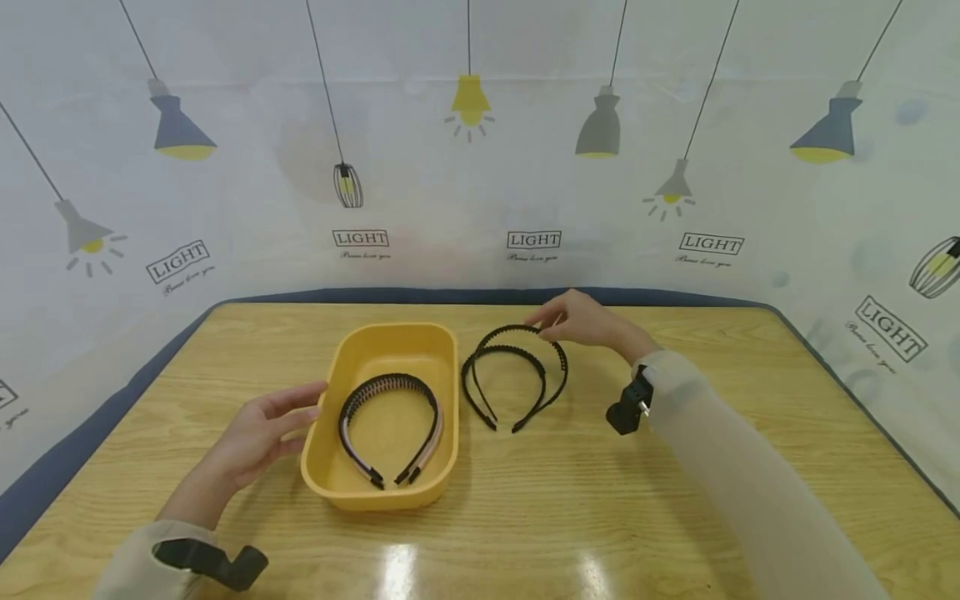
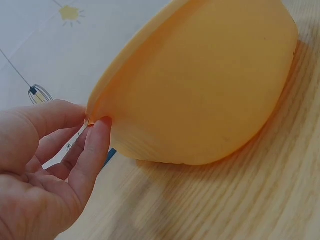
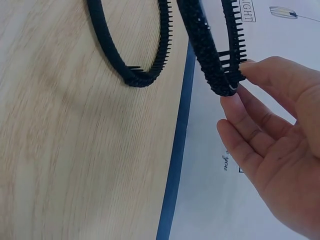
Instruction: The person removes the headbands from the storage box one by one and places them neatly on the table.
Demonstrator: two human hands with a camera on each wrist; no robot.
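My left hand (image 1: pixel 251 437) is at the left side of a yellow plastic basket (image 1: pixel 454 400), thumb and fingertips pinching its rim in the left wrist view. Inside the basket lie nested headbands (image 1: pixel 435 417), black and pinkish, with toothed inner edges and dark tips. To the right of the basket, my right hand (image 1: pixel 588 323) pinches the top of a black toothed headband (image 3: pixel 202 45) between thumb and fingers. A second black headband (image 3: pixel 105 35) is just beside it, overlapped by the held one in the head view; its textured top and comb teeth show in the right wrist view.
Everything stands on a light wood table (image 1: pixel 600 517) with a dark blue edge along the back. Behind it hangs a white backdrop (image 1: pixel 420 125) printed with lamps and LIGHT lettering. Both sleeved wrists carry small black camera mounts (image 1: pixel 630 404).
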